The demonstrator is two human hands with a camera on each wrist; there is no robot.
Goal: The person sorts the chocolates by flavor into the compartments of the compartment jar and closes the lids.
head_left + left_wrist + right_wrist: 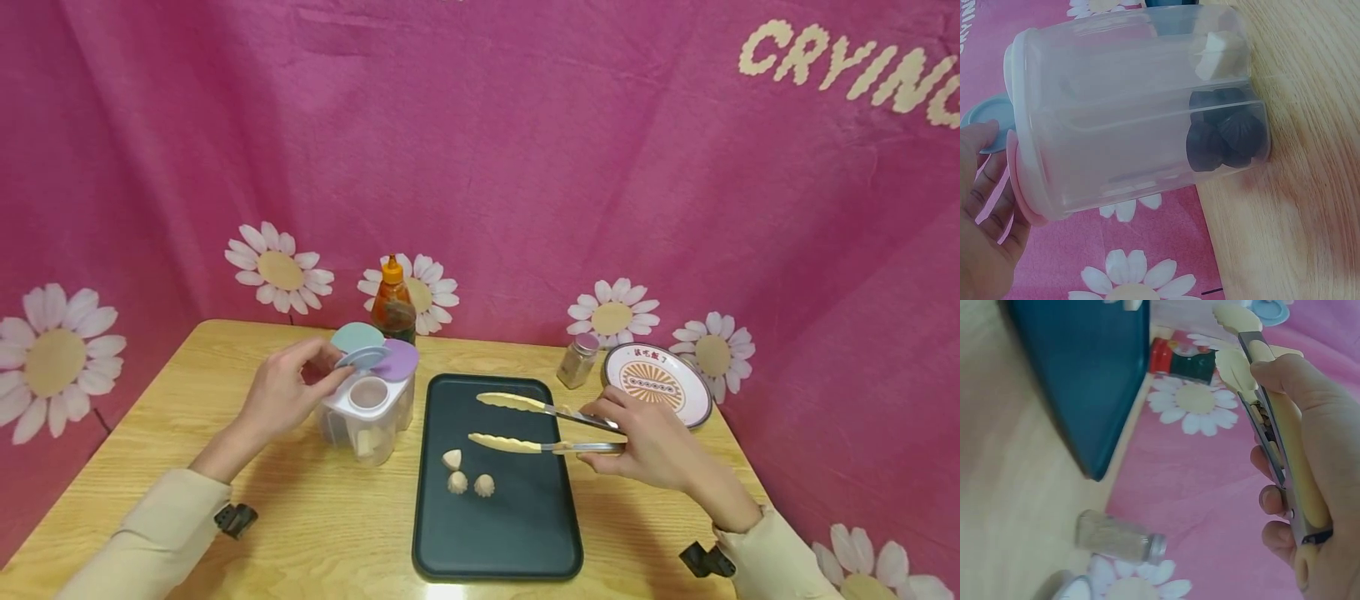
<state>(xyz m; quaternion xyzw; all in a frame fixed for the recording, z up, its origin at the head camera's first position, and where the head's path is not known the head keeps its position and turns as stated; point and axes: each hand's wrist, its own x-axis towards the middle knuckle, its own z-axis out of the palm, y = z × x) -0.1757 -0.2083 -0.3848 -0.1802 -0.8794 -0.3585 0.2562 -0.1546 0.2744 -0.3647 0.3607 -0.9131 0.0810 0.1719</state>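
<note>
My left hand (288, 387) pinches a raised light-blue flap lid (365, 358) on a clear plastic storage container (1104, 112) with a white top. One round opening in that top stands uncovered. Through the wall show cream pieces (1217, 56) in one compartment and dark, ridged pieces (1225, 128) in another. My right hand (652, 437) grips metal tongs (585, 447) with cream scalloped tips; the tips are apart, nothing between them, above a dark tray (498, 542). Three small cream pieces (457, 482) lie on the tray's left side.
An orange-capped squeeze bottle (393, 304) stands behind the container. Right of the tray's far end is a spice jar (577, 361) with a purple lid, beside a patterned plate (660, 383). A pink flowered cloth (480, 167) hangs along the table's back edge.
</note>
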